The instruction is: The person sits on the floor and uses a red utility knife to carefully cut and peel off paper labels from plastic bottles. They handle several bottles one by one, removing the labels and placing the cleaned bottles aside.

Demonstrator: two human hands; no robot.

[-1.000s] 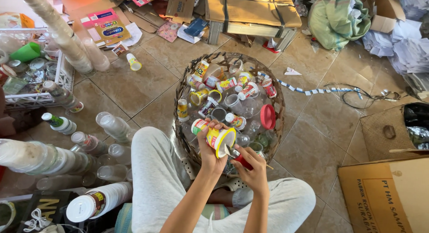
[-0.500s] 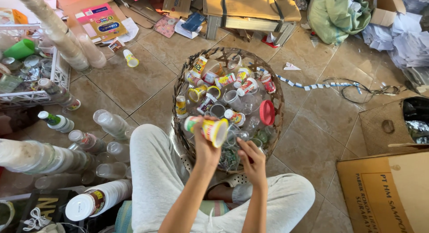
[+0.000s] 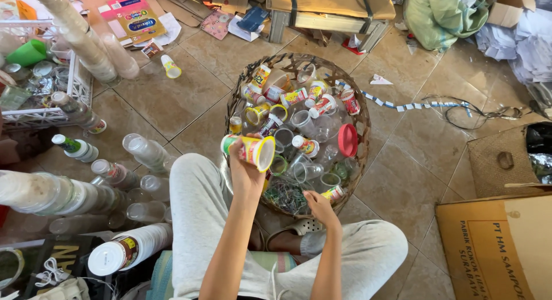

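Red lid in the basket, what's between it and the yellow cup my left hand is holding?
In the head view, clear plastic cups lie between the red lid and the yellow cup.

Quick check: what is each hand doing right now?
Left hand: closed around a stack of printed cups.
Right hand: open, empty, reaching into the wicker basket.

One head-worn camera looked steeply down from above the seated person's lap, facing forward over the knees. The woven basket (image 3: 357, 113) lay near the middle of the frame, close below the lens, just beyond the grey-trousered legs. Left of the basket stood stacked clear cups (image 3: 49, 193); beyond it, flattened cardboard (image 3: 322, 4); right of it, a brown box (image 3: 500, 248). No second view existed.
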